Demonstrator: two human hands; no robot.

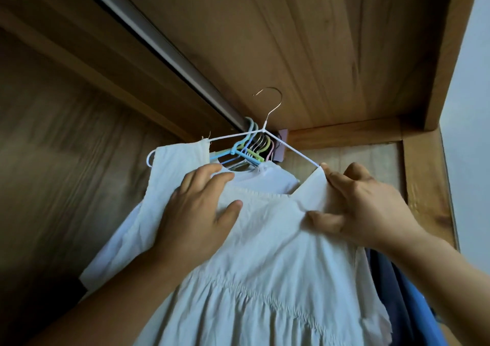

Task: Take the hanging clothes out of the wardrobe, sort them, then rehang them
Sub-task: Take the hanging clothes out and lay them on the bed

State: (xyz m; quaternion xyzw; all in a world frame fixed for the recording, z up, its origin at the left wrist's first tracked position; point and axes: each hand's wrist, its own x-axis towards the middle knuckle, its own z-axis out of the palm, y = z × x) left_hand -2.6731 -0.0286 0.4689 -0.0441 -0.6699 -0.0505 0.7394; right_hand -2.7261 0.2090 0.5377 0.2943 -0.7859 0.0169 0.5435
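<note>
Right hand (363,207) pinching white dress (265,266), hanger (267,131) seemingly off rail (159,43)

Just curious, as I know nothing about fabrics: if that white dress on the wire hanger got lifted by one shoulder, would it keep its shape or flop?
The white dress would probably flop: it already bunches under the right hand. It looks thin, so likely light. It might slide off the white hanger.

We found the rail (164,51) bare along most of its length, with open room beneath it. At its right end, a cluster of pastel hangers (250,146) crowded the rail against the wardrobe's side panel (424,176). Dark and blue garments (397,292) filled the lower right corner.
</note>
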